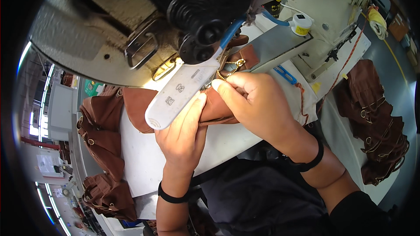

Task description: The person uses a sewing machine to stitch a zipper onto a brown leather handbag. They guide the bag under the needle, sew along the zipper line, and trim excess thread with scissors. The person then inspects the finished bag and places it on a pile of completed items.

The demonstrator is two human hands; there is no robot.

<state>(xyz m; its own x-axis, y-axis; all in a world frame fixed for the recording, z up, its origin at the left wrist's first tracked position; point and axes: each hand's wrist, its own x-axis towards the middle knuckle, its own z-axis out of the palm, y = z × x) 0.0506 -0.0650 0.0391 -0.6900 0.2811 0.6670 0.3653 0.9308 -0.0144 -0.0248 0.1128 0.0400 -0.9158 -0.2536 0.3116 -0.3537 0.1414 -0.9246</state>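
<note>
Under the sewing machine head [98,26] lies a brown leather piece [134,109] with a gold zipper [239,63]. My left hand [183,137] grips the leather from below, its fingers pressed together at the piece and partly hidden behind a white elongated machine attachment [177,98]. My right hand [258,107] is closed at the zipper near the needle area, thumb raised along the bent index finger. Whatever sits exactly between those fingertips is hidden. The needle itself is out of sight behind the attachment.
Piles of brown leather bags lie left [100,140] and right [372,126] of the white worktable [144,168]. A blue plastic tool [284,75], an orange cord [302,100] and a small white container [302,24] are by the machine arm. Light tubes show at far left.
</note>
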